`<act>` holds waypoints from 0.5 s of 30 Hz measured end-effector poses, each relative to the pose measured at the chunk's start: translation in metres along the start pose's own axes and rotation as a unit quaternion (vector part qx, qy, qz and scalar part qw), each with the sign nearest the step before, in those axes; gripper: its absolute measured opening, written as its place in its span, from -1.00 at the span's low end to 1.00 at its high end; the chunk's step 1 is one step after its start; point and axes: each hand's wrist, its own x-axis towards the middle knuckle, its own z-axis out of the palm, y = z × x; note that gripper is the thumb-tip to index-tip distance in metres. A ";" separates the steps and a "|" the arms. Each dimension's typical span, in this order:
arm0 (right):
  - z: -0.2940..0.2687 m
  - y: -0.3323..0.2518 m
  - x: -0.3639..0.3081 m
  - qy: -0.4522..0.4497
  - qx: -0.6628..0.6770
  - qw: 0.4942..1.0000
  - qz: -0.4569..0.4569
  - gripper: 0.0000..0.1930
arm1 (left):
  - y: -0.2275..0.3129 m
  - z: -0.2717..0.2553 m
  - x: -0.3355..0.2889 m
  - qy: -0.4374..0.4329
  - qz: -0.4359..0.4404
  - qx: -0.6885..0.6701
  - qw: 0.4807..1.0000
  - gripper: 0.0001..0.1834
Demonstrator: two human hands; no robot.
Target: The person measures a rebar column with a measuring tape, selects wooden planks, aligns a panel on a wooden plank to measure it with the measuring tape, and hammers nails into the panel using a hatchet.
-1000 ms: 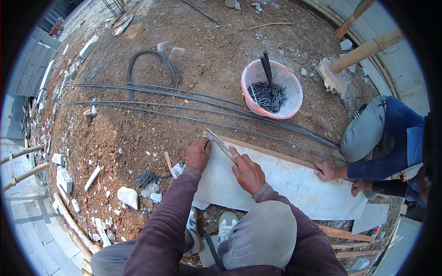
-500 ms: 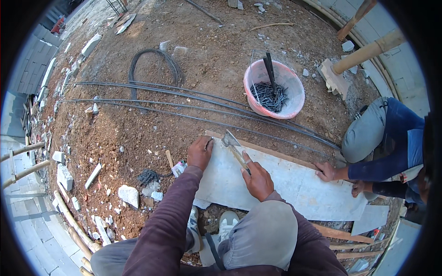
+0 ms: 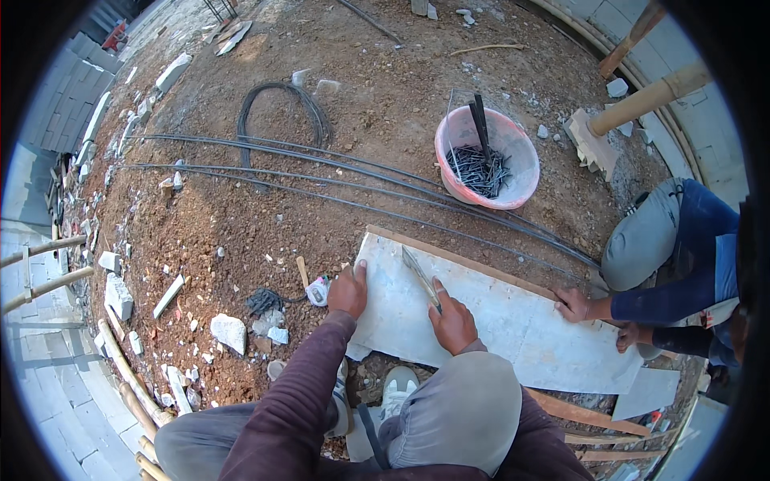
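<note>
A long white-faced board (image 3: 513,321) with a wooden strip along its far edge lies in front of me. My left hand (image 3: 347,293) is closed over its left edge, the thumb at the surface; the underside of the grip is hidden. In my right hand (image 3: 453,325) is a hammer (image 3: 421,276) with a pale handle, its metal head seen nearly edge-on above the board. A co-worker's hands (image 3: 573,305) grip the board's right end. Beside my left hand lies a white tape measure (image 3: 318,291) on the dirt.
Beyond the board, long steel rods (image 3: 337,164) cross the ground beside a wire coil (image 3: 245,120). A pink-rimmed bucket (image 3: 525,164) holds many nails and a dark-handled tool. White rubble (image 3: 229,333) and bamboo poles (image 3: 128,369) lie left. A bamboo post (image 3: 650,100) stands far right.
My left hand has come down the board's left edge, away from the far corner. The hammer's head has turned from its broad side to nearly edge-on.
</note>
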 end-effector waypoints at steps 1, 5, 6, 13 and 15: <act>0.001 -0.002 0.001 -0.002 0.001 1.000 0.000 -0.40 | -0.005 0.000 0.001 0.000 -0.002 0.001 1.000 -0.41; -0.002 -0.007 -0.004 -0.033 0.042 0.998 0.018 -0.45 | -0.020 0.006 0.008 0.004 0.030 -0.034 0.999 -0.31; -0.004 -0.008 -0.007 -0.043 0.063 0.997 0.024 -0.48 | -0.022 0.007 0.009 0.003 0.029 -0.036 0.999 -0.31; 0.007 -0.014 -0.039 -0.004 0.198 0.978 0.071 -0.60 | -0.016 0.004 0.009 -0.012 0.020 -0.028 0.999 -0.32; 0.008 -0.019 -0.023 0.021 0.190 0.981 0.036 -0.61 | -0.018 0.005 0.011 -0.007 0.028 -0.033 0.999 -0.32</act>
